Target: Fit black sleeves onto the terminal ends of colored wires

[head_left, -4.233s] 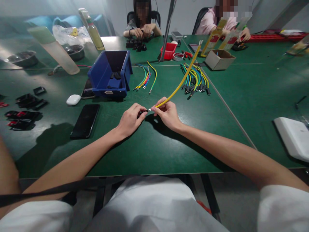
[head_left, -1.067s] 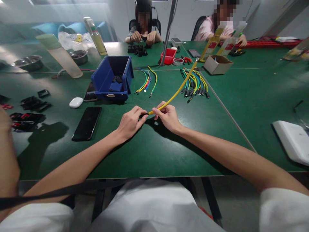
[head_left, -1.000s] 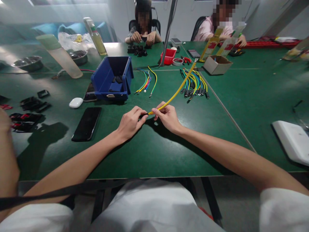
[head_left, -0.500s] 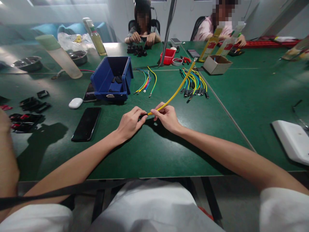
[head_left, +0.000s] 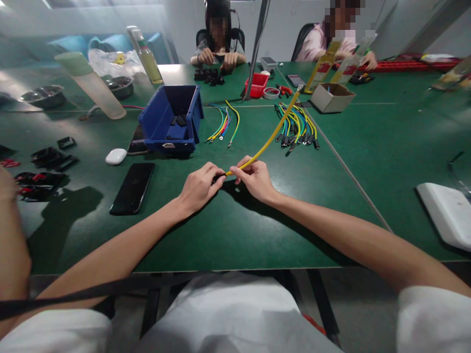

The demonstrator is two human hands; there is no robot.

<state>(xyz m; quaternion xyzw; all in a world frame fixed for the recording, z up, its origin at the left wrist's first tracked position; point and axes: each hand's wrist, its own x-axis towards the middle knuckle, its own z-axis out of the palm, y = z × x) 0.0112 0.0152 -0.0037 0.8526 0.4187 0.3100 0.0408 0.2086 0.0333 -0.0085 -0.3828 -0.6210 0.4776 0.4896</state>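
Note:
A yellow wire [head_left: 274, 135] rises to the upper right from between my hands, its far end bearing a small metal terminal. My right hand [head_left: 253, 179] pinches it near the lower end. Closed on the black sleeve [head_left: 220, 177] at that lower end is my left hand [head_left: 200, 186], whose fingers cover most of the sleeve. Behind the wire lies a bundle of yellow, green and blue wires [head_left: 298, 125] with black-covered ends. Farther left, a smaller group of loose wires [head_left: 221, 122] rests beside a blue bin [head_left: 171, 120] with black pieces inside.
Left of my hands lies a black phone [head_left: 132, 189], with a white case [head_left: 116, 156] behind it. A white box [head_left: 447, 215] sits at the right. A metal pole [head_left: 256, 49], red container [head_left: 256, 86] and cardboard box [head_left: 332, 98] stand farther back. Two people sit opposite; another person's arm [head_left: 13, 230] shows at left.
Both hands keep their hold on the yellow wire and its black sleeve with hardly any movement. The whole view has shifted very slightly.

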